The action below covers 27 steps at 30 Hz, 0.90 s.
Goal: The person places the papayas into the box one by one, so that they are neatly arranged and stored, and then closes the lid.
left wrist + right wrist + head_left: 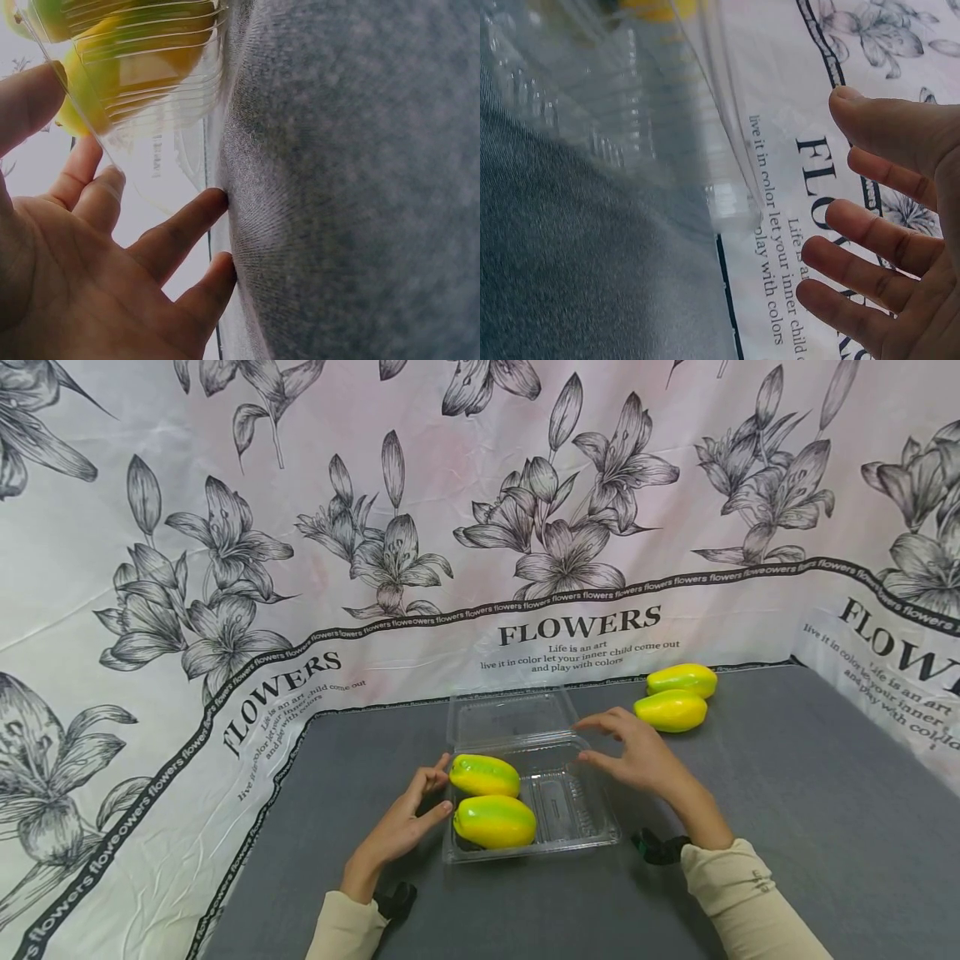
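The fruits [495, 822] are yellow-green, tabletop [540, 910] grey, backdrop [420, 435] black-flowered.

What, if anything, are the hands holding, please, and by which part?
Nothing appears gripped: the left hand is open at the left side of the clear, rectangular plastic container; the right hand is open near its right side.

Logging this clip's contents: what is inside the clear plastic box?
Inside the clear plastic box, two yellow-green fruits lie at left; the right part shows bare base. The base beneath them is covered.
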Motion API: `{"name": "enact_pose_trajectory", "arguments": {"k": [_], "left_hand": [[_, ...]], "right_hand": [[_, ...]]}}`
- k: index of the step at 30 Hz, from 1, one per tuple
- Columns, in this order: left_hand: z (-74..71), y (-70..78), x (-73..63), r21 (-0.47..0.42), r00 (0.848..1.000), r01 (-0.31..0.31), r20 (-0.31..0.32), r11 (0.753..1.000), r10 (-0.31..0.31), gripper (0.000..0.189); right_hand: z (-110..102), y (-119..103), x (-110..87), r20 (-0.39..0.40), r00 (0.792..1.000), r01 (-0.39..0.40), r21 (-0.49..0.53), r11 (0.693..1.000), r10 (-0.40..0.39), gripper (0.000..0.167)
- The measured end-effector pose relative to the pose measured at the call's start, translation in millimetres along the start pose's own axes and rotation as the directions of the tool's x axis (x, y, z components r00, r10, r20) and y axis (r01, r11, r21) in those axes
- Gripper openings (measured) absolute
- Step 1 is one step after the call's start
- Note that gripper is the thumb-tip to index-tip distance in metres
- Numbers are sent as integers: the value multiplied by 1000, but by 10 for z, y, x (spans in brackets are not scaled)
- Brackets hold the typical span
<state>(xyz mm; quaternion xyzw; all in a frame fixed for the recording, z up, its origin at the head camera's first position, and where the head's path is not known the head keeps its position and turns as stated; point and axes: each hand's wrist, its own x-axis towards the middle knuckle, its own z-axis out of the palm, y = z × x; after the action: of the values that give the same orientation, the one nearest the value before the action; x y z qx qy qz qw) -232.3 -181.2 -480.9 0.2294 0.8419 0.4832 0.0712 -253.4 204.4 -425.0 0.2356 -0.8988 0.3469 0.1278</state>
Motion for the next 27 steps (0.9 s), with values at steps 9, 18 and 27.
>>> {"name": "enact_pose_trajectory", "arguments": {"k": [9, 18, 27], "left_hand": [[-4, 12, 8, -8, 1000, 12, 1, 1000, -12, 40], [7, 5, 5, 3, 1000, 5, -8, 1000, -5, 39], [5, -12, 0, 12, 1000, -9, 3, 1000, 9, 35]], "right_hand": [[-47, 83, -12, -15, 1000, -27, -16, 999, 27, 47], [-78, 111, -29, -28, 999, -39, -31, 999, 38, 48], [-125, 146, -28, -52, 998, -30, -55, 998, 27, 48]]}}
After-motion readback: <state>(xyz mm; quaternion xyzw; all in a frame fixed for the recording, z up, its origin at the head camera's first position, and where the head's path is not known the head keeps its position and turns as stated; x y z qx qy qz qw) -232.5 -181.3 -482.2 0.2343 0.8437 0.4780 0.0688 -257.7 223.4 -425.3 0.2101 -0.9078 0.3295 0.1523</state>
